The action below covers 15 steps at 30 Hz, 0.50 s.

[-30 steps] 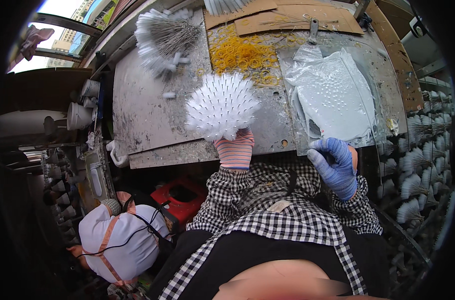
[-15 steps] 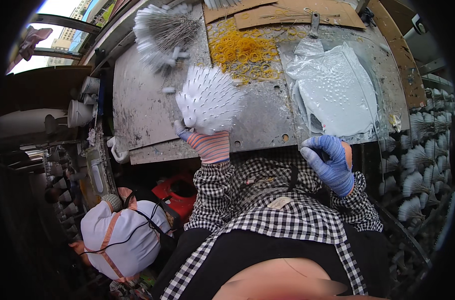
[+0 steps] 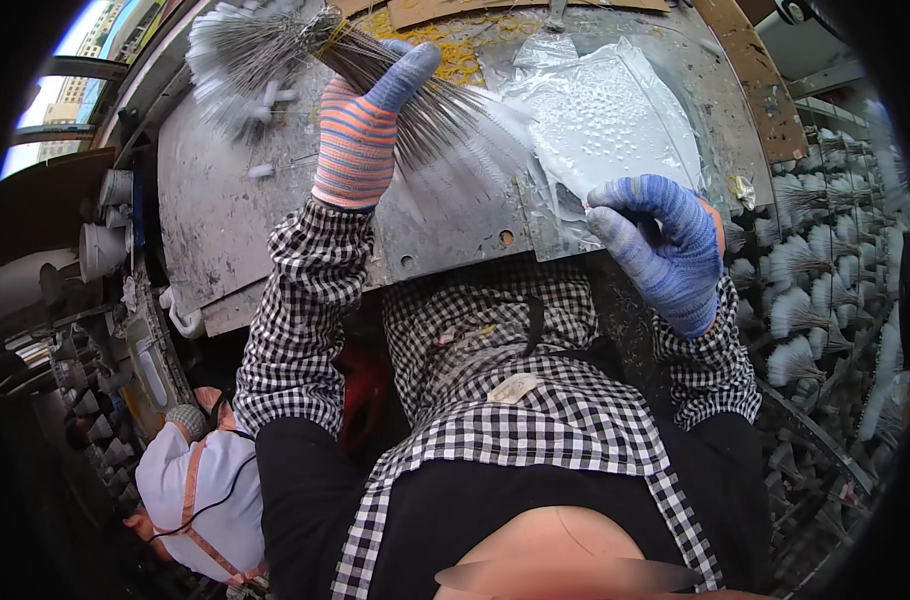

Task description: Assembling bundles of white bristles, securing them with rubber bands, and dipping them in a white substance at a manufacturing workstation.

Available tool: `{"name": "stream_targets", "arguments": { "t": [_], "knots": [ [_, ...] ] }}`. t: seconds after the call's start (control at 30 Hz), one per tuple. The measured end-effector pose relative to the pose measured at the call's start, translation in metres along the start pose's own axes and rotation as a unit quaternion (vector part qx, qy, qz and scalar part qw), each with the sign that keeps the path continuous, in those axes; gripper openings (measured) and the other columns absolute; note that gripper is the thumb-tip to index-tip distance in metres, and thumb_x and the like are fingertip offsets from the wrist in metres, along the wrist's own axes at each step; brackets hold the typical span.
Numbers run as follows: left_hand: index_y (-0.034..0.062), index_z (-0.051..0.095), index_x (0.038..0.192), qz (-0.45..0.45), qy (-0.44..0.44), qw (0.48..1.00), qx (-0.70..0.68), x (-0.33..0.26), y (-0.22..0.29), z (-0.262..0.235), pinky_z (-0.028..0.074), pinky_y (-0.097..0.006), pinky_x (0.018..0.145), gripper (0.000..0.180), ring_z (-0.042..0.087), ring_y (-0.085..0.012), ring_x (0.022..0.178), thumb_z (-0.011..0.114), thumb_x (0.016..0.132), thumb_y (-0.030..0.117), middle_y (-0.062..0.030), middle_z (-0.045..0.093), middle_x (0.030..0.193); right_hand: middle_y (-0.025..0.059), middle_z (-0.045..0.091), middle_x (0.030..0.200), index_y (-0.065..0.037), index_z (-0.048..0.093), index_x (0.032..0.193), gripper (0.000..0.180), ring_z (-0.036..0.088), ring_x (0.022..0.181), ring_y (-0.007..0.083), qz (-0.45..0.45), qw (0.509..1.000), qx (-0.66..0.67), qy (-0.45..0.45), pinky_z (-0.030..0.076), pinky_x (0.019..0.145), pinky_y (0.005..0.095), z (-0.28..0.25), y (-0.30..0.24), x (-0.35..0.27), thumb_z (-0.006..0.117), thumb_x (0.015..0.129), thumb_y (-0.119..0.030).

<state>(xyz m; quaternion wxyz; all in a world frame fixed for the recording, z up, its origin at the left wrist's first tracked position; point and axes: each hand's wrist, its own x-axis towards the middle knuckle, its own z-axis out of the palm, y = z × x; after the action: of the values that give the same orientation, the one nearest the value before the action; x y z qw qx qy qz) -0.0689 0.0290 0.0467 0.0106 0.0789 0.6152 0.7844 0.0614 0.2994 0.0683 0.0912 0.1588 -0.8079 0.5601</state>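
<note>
My left hand (image 3: 360,135), in a striped glove, is closed around the wire stems of a bundle of thin wire brushes (image 3: 437,108). The bundle is raised over the bench and tilted, its white bristle ends fanning out to the lower right and its stem ends at the upper left. A yellow rubber band shows around the stems. My right hand (image 3: 665,245), in a blue glove, hovers at the bench's front edge with thumb and fingertips brought together in a pinch. Whatever is between the tips, if anything, is too small to make out.
White paste (image 3: 615,120) spreads on plastic sheeting at the right of the metal bench (image 3: 455,240). Yellow rubber bands (image 3: 460,62) lie at the back. Another brush pile (image 3: 237,75) rests at the far left. Racked brushes (image 3: 800,305) stand at right; a person in a white cap (image 3: 200,500) is at lower left.
My left hand has moved up and left with the brush bundle, which has swung from bristles facing me to lying tilted with its stems showing. My right hand keeps its pinch. The view has shifted.
</note>
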Motion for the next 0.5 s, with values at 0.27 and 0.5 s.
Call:
{"name": "stream_targets", "arguments": {
  "t": [0.27,0.5],
  "knots": [
    [0.0104,0.071,0.097,-0.033,-0.035,0.994,0.094,0.028,-0.006,0.047,0.051,-0.031,0.077,0.014,0.064,-0.0143,0.082,0.078,0.087,0.017,0.0007,0.069,0.088,0.0044,0.073,0.081,-0.006,0.076,0.104,0.02,0.064,0.061,0.0108,-0.041,0.994,-0.094,-0.041,0.052,0.059,0.0262,0.012,0.031,0.046,0.079,0.088,-0.016],
    [0.0067,0.069,0.096,-0.009,-0.023,0.994,0.111,0.036,-0.011,0.063,0.049,-0.026,0.069,0.013,0.061,-0.009,0.074,0.075,0.092,0.018,0.0013,0.067,0.083,0.0065,0.074,0.079,-0.013,0.077,0.102,0.018,0.07,0.064,0.0195,-0.085,0.982,-0.156,-0.068,0.055,0.064,0.0322,0.014,0.046,0.063,0.076,0.089,-0.025]
  ]
}}
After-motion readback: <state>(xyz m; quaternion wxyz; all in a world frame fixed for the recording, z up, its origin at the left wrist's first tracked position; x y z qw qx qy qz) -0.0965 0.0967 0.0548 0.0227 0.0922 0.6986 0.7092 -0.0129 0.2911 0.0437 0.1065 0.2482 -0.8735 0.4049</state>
